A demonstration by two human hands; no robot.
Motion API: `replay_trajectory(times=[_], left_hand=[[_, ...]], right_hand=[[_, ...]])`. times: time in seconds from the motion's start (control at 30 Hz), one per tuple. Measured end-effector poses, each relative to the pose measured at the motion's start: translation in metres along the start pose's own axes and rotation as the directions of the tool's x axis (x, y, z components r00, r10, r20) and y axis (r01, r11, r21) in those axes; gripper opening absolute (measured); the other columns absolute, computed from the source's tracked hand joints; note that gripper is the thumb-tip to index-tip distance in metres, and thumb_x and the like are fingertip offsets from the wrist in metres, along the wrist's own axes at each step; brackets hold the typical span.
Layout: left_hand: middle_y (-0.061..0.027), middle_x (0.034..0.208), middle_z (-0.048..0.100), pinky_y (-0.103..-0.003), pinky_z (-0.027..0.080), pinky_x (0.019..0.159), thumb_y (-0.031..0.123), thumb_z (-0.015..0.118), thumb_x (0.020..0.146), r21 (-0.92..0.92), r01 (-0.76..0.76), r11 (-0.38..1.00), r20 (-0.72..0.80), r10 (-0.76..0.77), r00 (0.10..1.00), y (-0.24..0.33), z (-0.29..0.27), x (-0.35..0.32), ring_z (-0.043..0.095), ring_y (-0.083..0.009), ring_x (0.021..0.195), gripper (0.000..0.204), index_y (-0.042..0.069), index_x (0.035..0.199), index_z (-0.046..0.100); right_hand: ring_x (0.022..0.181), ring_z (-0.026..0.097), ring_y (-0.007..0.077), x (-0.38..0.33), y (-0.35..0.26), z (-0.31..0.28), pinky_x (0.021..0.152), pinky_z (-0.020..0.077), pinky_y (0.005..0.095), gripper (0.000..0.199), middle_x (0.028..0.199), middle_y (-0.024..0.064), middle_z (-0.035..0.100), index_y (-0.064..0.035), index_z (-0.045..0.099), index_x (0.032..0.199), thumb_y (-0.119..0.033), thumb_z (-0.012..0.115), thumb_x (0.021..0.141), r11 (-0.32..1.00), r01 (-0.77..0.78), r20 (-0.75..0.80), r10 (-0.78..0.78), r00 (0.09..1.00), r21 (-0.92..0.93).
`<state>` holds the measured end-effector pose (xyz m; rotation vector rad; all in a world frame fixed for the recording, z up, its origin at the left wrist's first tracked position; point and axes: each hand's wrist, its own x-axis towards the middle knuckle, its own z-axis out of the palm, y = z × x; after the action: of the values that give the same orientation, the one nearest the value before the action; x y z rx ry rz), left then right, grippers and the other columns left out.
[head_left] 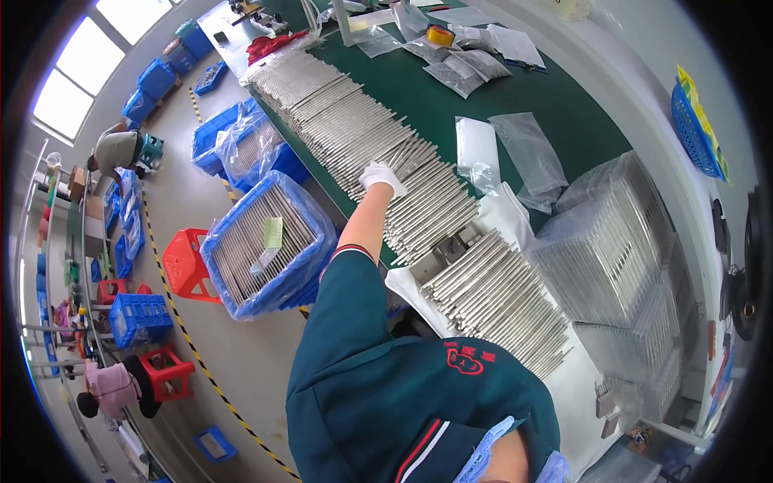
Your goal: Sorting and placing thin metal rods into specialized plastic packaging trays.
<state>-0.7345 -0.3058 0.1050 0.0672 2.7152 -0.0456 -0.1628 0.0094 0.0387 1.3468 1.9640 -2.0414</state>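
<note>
Teal-sleeved, the left hand (380, 176) in a white glove rests flat and open on the long row of metal rods (378, 137) fanned across the green surface (515, 88), apparently steadying them; right hand unseen.

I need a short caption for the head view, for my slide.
White-gloved hand rests on a long row of metal rods along a green table.

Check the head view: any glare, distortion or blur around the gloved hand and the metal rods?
Head view: strong fisheye bend, the green table edge curves and the corners go black. The windows at upper left are blown out white. The metal rods show a mild sheen, no harsh glare. The left hand in a white glove reads sharp. The right hand is not visible. Lighting is even, shadows soft.
</note>
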Motion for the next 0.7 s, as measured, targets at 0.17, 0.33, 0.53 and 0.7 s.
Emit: replay_trajectory(times=[0.17, 0.33, 0.53, 0.7], left_hand=[[-0.0192, 0.105, 0.061, -0.037, 0.049, 0.081, 0.022, 0.056, 0.074, -0.093, -0.059, 0.994, -0.017, 0.057, 0.998, 0.021, 0.023, 0.017, 0.06, -0.0284, 0.099, 0.036, -0.001, 0.102, 0.06], [-0.0219, 0.096, 0.063, -0.036, 0.049, 0.079, 0.017, 0.052, 0.077, -0.146, -0.215, 0.966, -0.1, 0.202, 0.974, 0.011, 0.024, 0.013, 0.062, -0.0307, 0.093, 0.029, -0.001, 0.096, 0.063], [-0.0209, 0.085, 0.064, -0.038, 0.05, 0.064, 0.017, 0.05, 0.074, 0.049, -0.627, 0.777, 0.107, 0.62, 0.777, -0.018, 0.024, 0.025, 0.064, -0.0319, 0.076, 0.03, -0.005, 0.092, 0.062], [0.0008, 0.056, 0.042, -0.025, 0.034, 0.036, 0.014, 0.055, 0.07, -0.878, -0.171, 0.448, 0.199, 0.665, 0.72, 0.007, -0.034, -0.095, 0.039, -0.0077, 0.042, 0.015, 0.004, 0.076, 0.047]], right_hand=[[0.079, 0.058, 0.0134, -0.014, -0.026, 0.032, 0.07, 0.0481, 0.0259, 0.041, 0.092, 0.0113, 0.062, 0.001, 0.051, 0.116, -0.03, 0.054, 0.089, 0.998, 0.032, 0.023, -0.033, 0.999, 0.05], [0.088, 0.059, 0.0143, 0.0, -0.097, 0.067, 0.081, 0.0456, 0.0254, 0.038, 0.097, 0.0101, 0.063, 0.0008, 0.049, 0.119, -0.022, 0.055, 0.089, 0.933, 0.212, 0.065, -0.202, 0.977, -0.291], [0.1, 0.058, 0.0235, -0.016, -0.199, 0.137, 0.087, 0.0448, 0.0312, 0.045, 0.107, 0.013, 0.06, -0.0041, 0.047, 0.122, -0.016, 0.062, 0.081, 0.645, 0.498, 0.232, -0.455, 0.86, -0.58], [0.119, 0.042, 0.0333, -0.012, -0.276, 0.194, 0.103, 0.0278, 0.0441, 0.075, 0.128, 0.0147, 0.044, -0.01, 0.042, 0.127, -0.018, 0.074, 0.061, -0.004, 0.7, 0.501, -0.701, 0.508, -0.714]])
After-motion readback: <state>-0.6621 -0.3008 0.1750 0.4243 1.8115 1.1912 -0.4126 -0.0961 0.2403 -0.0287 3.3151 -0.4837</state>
